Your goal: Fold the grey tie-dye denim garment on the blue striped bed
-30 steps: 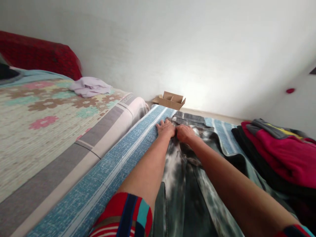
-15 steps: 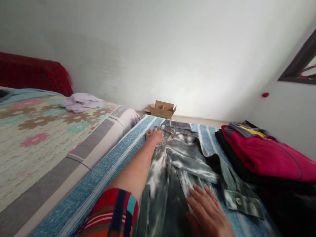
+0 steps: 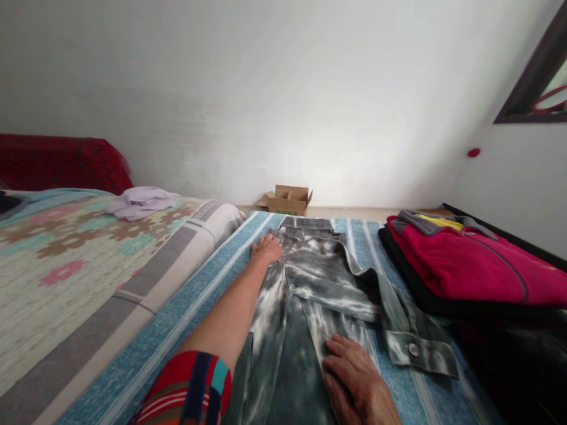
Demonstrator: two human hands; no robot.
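Note:
A grey and white tie-dye denim jacket [image 3: 310,283] lies spread on a blue striped mat [image 3: 195,307]. My left hand [image 3: 266,248] is stretched far forward and rests flat on the jacket's far left edge, near its hem. My right hand [image 3: 354,378] lies flat, fingers apart, on the near right part of the jacket. A sleeve with a buttoned cuff [image 3: 414,348] is folded across to the right of that hand. Neither hand holds anything.
A pile of folded clothes with a pink garment [image 3: 469,265] on top sits on the right. A flowered bedspread [image 3: 66,254] with a lilac cloth [image 3: 139,200] lies on the left. A small cardboard box [image 3: 287,199] stands by the white wall.
My right hand has pulled back from the far end of the jacket to its near part. The left hand stayed at the far edge. The view has tilted upward slightly.

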